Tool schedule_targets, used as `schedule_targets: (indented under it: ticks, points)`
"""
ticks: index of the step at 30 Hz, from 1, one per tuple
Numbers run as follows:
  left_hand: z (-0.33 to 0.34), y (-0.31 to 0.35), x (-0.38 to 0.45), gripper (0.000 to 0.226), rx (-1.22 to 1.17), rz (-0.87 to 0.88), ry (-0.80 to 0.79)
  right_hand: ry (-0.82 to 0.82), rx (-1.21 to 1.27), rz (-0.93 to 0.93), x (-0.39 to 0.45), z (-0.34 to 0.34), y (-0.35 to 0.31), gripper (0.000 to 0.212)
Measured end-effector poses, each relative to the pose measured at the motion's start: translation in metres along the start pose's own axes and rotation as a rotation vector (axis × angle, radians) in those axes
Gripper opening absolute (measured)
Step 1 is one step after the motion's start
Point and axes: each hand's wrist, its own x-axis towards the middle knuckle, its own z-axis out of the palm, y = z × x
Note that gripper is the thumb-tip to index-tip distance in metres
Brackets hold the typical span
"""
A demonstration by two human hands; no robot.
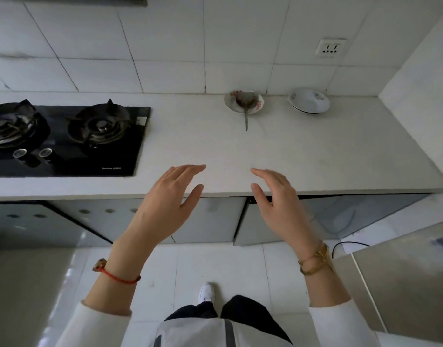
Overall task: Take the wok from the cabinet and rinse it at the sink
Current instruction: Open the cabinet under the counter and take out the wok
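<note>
I see no wok and no sink in this view. My left hand [169,196] and my right hand [275,199] hover side by side over the front edge of the white counter [240,151], palms facing each other, fingers apart, holding nothing. Under the counter run grey cabinet doors [215,221], all shut; what is behind them is hidden. My right hand hangs just in front of the dark gap between two doors.
A black two-burner gas hob [65,139] is set into the counter at the left. A plate with a spoon [243,102] and a white bowl [309,100] stand against the tiled wall. A wall socket [331,48] is above. A steel surface [403,284] juts in at the right.
</note>
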Motion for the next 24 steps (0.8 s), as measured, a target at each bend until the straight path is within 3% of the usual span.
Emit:
schedule_targets:
  ticks: [24]
  points:
    - [0.014,-0.025,0.045,0.04,-0.034,0.097,-0.099,0.051,-0.021,0.156,0.01,0.01,0.01,0.037]
